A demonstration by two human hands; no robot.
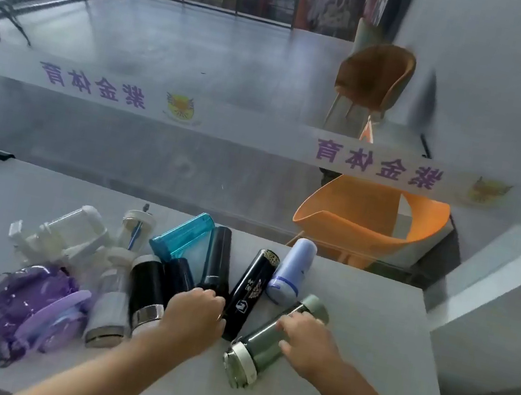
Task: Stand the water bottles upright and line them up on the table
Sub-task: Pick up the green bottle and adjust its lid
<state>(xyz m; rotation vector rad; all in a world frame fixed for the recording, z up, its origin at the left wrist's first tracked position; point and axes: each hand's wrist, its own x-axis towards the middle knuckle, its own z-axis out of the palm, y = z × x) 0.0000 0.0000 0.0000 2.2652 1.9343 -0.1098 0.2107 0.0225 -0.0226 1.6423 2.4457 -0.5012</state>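
Note:
Several water bottles lie on their sides in a heap on the grey table (352, 318). My right hand (310, 343) wraps over a dark green bottle (264, 344) with a white cap, lying flat at the right. My left hand (195, 314) rests with curled fingers on the near end of a slim dark bottle (218, 259); the grip itself is hidden. Between my hands lies a black printed bottle (250, 295). A lilac bottle (291, 269), a teal clear bottle (182, 236), a black-and-silver bottle (146, 292), a white bottle (110, 303), clear bottles (71, 233) and a purple bottle (34, 307) lie around.
A glass partition with a white printed band (198, 109) runs behind the table's far edge. An orange chair (369, 223) stands just beyond it at the right, a brown chair (374, 74) farther back. Bare tabletop lies to the right and in front of the heap.

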